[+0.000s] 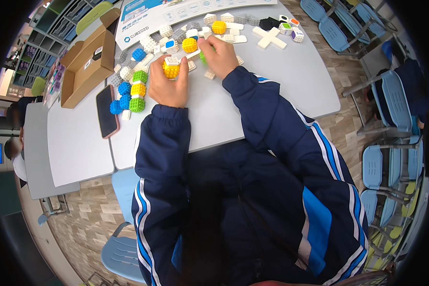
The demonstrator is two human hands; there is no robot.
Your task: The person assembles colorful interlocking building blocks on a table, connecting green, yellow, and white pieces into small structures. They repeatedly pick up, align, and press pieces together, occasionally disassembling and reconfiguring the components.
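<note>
My left hand (169, 88) is closed round a yellow studded cube block (171, 71) with a white piece (171, 60) on top. To its right, my right hand (218, 58) has its thumb and fingers drawn together; what they grip is hidden. A green studded block (203, 58) shows partly beside those fingers. Just beyond the hands sit a yellow studded block (189, 45) and a white cube with a blue square (170, 46). Left of my left hand, green blocks and a yellow one form a column (138, 89), with blue studded blocks (124, 101) against it.
A phone (107, 111) lies at the left, near an open cardboard box (88, 66). A large printed white box (152, 19) stands behind the scattered blocks. A white cross-shaped piece (269, 37) and small cubes (297, 34) lie far right. Blue chairs (398, 100) stand beyond the table.
</note>
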